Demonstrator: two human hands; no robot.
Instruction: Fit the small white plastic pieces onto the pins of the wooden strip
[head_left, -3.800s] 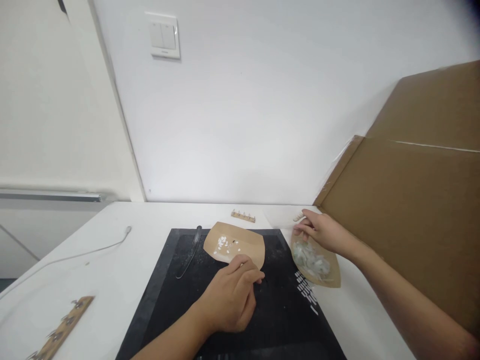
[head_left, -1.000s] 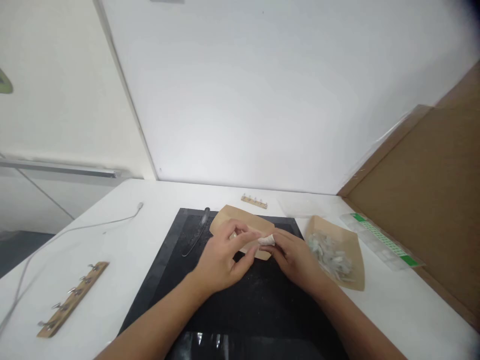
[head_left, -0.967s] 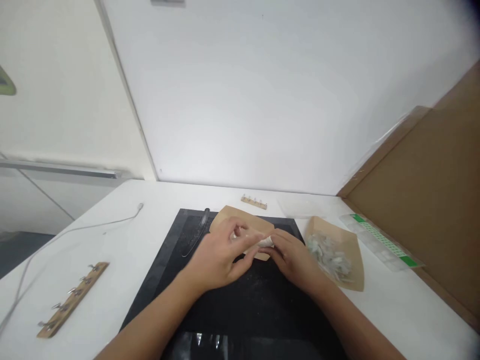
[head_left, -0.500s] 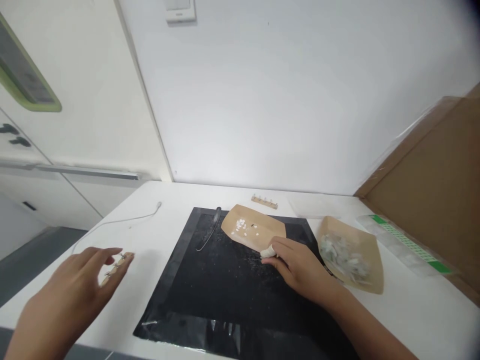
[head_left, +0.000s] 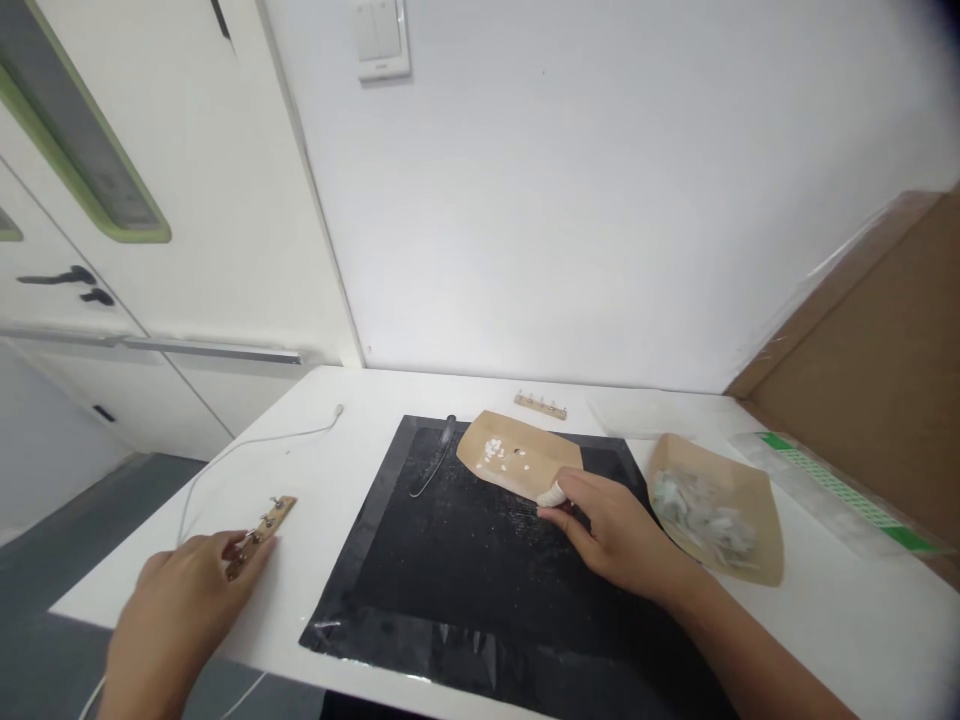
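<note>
My left hand (head_left: 184, 600) grips the near end of a small wooden strip with metal pins (head_left: 266, 525) at the table's left side. Over the black mat (head_left: 450, 570), my right hand (head_left: 611, 525) pinches a small white wrapped piece (head_left: 553, 495) between thumb and fingers. That piece is by the near edge of a brown paper tray (head_left: 536, 460), which holds small white bits (head_left: 493, 449). A dark-handled tool with a thin curved end (head_left: 435, 462) lies left of the tray.
Behind the mat lies a similar pin strip (head_left: 540, 405). On the right are another paper tray (head_left: 761, 495) with clear packets, a green-and-white strip (head_left: 847, 490) and a cardboard box (head_left: 870, 370). A cable (head_left: 262, 438) crosses the table's left side.
My left hand has shifted its grip to the near end of the pin strip, so more of the strip shows. My right hand keeps its pinch. The view has shifted slightly left.
</note>
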